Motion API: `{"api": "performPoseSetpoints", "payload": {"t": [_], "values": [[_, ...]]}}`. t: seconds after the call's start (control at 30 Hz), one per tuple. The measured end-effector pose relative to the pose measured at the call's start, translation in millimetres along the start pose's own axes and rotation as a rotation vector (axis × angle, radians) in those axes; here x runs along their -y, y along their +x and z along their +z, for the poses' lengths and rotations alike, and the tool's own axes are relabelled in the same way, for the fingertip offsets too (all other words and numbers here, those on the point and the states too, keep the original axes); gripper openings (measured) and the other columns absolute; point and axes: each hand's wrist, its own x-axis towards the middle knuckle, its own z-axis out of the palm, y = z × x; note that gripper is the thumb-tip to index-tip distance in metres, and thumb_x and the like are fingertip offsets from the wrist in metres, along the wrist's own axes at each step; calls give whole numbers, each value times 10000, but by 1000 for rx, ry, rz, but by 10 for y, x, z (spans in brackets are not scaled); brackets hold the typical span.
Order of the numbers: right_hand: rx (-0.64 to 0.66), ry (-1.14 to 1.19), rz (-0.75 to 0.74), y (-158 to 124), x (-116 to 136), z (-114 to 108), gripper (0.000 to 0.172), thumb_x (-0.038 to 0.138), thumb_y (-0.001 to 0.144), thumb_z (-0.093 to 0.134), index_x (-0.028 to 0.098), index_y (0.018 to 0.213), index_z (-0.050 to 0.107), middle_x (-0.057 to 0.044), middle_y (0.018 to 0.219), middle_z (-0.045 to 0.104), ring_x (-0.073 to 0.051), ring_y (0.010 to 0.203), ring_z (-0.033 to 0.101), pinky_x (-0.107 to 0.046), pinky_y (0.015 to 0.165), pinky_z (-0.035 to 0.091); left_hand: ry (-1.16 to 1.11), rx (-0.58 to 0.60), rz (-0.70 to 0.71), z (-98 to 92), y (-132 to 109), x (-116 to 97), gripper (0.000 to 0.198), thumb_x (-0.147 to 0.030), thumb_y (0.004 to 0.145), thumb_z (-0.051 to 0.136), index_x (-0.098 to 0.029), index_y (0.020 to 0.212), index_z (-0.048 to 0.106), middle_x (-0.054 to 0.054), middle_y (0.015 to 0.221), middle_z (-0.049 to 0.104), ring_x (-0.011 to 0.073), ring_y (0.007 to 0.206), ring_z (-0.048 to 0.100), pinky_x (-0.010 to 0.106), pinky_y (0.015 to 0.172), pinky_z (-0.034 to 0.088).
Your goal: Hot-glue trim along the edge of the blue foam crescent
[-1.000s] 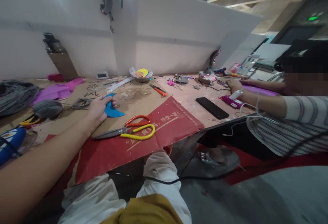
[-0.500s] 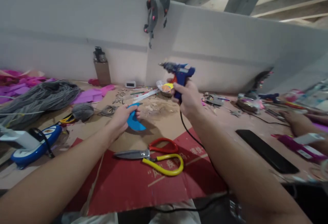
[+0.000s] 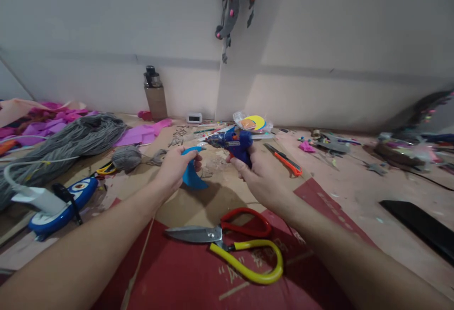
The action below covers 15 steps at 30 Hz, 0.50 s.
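Note:
My left hand [image 3: 176, 168] pinches a blue crescent-shaped piece [image 3: 192, 177] by its upper end; whether it is felt or paper I cannot tell. In my right hand [image 3: 253, 172] is a blue hot glue gun [image 3: 239, 146], gripped by its handle. Its nozzle points left and lies close to the tip of the blue crescent; whether they touch is unclear. Below both hands, scissors [image 3: 216, 235] with one red and one yellow handle lie on red printed cardboard [image 3: 184, 277], blades to the left.
Grey yarn [image 3: 88, 139] and a blue power strip [image 3: 64, 208] lie at left. An orange utility knife [image 3: 285, 161] is right of the glue gun. A bottle [image 3: 155, 94] and small clock [image 3: 194, 118] stand behind. A black slab [image 3: 418, 225] lies at right.
My right hand has lowered the glue gun and brought it left, up to the blue crescent. My left hand keeps its pinch. The view has turned and dipped, and the co-worker's arms have left it.

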Motion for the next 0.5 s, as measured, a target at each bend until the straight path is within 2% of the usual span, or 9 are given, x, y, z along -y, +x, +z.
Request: {"api": "performPoseSetpoints", "payload": {"t": [0.13, 0.33, 0.5], "values": [[65, -116, 32, -41, 62, 13, 383, 342, 894, 450, 179, 1239, 483, -100, 969, 664, -236, 829, 617, -368, 735, 477, 5, -15, -25, 16, -23, -13, 107, -165, 682, 634, -139, 712, 535, 24, 588, 620, 105, 450, 553, 232, 452, 483], [52, -149, 41, -57, 15, 71, 375, 383, 902, 432, 192, 1223, 465, -123, 1099, 647, -271, 948, 625, -397, 792, 474, -26, -1, -31, -2, 13, 34, 77, -147, 689, 622, -131, 662, 552, 32, 573, 615, 107, 445, 553, 243, 470, 491], [53, -214, 17, -70, -4, 91, 367, 380, 900, 434, 180, 1205, 477, -137, 1111, 646, -284, 962, 625, -408, 799, 471, -15, 9, -44, -5, 28, 47, 86, -149, 688, 630, -125, 637, 565, 43, 563, 612, 118, 444, 556, 252, 463, 488]]}}
